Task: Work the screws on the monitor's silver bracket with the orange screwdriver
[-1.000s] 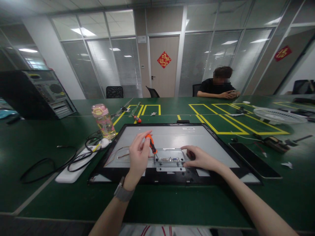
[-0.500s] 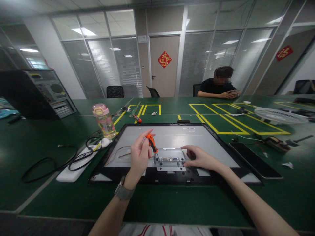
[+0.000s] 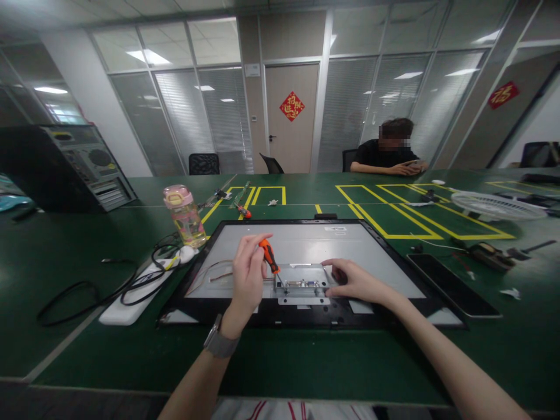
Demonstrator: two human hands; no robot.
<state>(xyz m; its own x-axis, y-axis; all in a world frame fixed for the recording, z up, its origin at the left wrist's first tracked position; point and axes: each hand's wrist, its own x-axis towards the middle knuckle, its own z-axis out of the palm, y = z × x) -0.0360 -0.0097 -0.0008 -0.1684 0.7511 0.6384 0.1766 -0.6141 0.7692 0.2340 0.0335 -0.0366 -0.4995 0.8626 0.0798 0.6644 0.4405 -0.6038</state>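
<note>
A monitor panel (image 3: 376, 256) lies face down on the green table (image 3: 87, 245), its grey metal back up inside a black frame. Near its front edge sits a small metal bracket (image 3: 301, 283) with ports. My left hand (image 3: 247, 277) is closed round an orange-handled screwdriver (image 3: 270, 258), whose tip rests at the bracket's left corner. My right hand (image 3: 355, 281) lies on the panel just right of the bracket, fingers curled against it, holding nothing that I can see.
A pink-capped bottle (image 3: 186, 217), a white power strip (image 3: 131, 294) with black cables and a computer case (image 3: 65, 166) stand to the left. A black slab (image 3: 452, 286), small tools and a fan grille (image 3: 496, 205) lie to the right. A person (image 3: 389, 154) sits at the far side.
My left hand's fingers have shifted on the screwdriver handle, opening slightly and closing again. The screwdriver tip stays at the bracket. My right hand has not moved.
</note>
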